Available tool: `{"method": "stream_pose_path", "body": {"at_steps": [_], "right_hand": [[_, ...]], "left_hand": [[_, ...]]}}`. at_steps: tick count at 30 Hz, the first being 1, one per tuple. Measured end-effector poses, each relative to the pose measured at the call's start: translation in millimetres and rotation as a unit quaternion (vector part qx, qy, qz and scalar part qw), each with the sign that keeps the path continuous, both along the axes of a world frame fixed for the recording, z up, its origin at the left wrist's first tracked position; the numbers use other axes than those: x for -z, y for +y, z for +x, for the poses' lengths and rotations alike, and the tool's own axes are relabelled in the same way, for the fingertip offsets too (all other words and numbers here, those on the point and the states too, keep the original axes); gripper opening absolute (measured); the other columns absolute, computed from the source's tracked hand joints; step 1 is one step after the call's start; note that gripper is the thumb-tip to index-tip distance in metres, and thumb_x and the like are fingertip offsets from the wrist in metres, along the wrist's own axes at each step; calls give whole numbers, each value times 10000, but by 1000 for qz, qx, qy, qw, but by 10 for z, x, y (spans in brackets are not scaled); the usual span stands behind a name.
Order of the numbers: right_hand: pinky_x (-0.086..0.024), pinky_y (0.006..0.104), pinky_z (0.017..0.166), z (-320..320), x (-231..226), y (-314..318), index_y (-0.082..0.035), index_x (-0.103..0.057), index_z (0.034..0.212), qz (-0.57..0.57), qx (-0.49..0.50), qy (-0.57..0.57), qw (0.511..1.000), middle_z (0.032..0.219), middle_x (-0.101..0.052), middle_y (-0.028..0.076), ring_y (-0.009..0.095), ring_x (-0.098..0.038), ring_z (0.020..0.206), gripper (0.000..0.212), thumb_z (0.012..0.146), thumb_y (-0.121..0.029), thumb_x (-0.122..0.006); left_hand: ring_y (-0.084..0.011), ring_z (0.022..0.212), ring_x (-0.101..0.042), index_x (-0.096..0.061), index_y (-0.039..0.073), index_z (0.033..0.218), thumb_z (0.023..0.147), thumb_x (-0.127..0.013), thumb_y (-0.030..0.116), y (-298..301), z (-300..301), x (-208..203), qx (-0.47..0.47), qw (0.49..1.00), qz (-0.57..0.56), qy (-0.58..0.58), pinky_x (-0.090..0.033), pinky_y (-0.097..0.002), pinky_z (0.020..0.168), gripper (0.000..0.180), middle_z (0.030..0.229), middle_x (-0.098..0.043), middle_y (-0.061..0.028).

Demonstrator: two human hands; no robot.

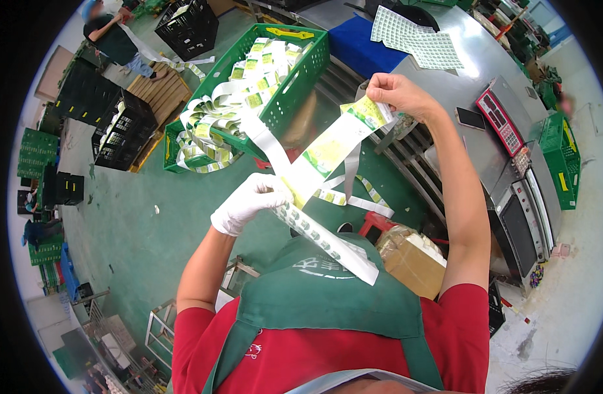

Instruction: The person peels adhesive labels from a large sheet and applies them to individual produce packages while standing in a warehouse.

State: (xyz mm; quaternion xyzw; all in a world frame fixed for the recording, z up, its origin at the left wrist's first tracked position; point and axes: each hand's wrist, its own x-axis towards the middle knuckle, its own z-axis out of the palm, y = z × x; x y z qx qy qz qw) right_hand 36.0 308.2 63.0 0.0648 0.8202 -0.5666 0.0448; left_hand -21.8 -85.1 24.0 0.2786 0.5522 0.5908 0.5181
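Observation:
My left hand (249,203), in a white glove, pinches the lower end of a yellow-green printed packaging strip (331,151). From the same hand a white sticker strip (328,244) with rows of small dark green labels hangs down over my apron. Bare and raised to the right, my right hand (403,96) grips the packaging strip's upper end between thumb and fingers. The strip is stretched slanting between both hands, and its white-backed length runs toward a green crate (306,79). That crate is heaped with folded printed strips (252,82). More of the strip trails in loops below my hands.
A steel table (485,59) on the right holds sticker sheets (416,39), a phone (471,118) and a red scale (499,121). Below it stands a cardboard box (410,262). Black crates (124,134) and a pallet (158,92) stand left; another person (111,36) handles a strip there.

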Motion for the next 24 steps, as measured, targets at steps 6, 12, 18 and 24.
{"method": "stream_pose_path", "body": {"at_steps": [6,12,18,24], "right_hand": [[-478,306,754,304,78,-310,-63,-680,895,49,134,55,988,882,-677,36,107,-596,824,331,947,-377,-587],[-353,264,565,763,341,-1335,-48,-720,962,-197,31,-223,954,899,-668,21,84,-348,584,616,977,-586,-420],[-339,278,595,854,451,-1366,-47,-736,893,-169,102,-211,957,774,-606,5,88,-351,598,621,951,-604,-467],[-334,273,578,990,366,-1469,-32,-691,869,-165,45,-209,963,814,-625,14,94,-420,660,605,965,-589,-476]], "left_hand": [[-81,751,-608,-706,25,918,864,-695,136,208,118,86,-126,990,-32,57,-489,-245,707,124,829,-688,-7],[-85,805,-600,-713,3,921,882,-702,126,371,382,130,-104,985,27,136,-493,-257,738,129,895,-680,-27],[-108,810,-620,-719,8,927,867,-707,88,365,525,14,-99,984,20,148,-506,-270,742,101,919,-679,-48],[-133,794,-635,-720,28,940,861,-712,106,352,528,99,-72,967,35,243,-513,-284,736,112,898,-692,-65]]}}
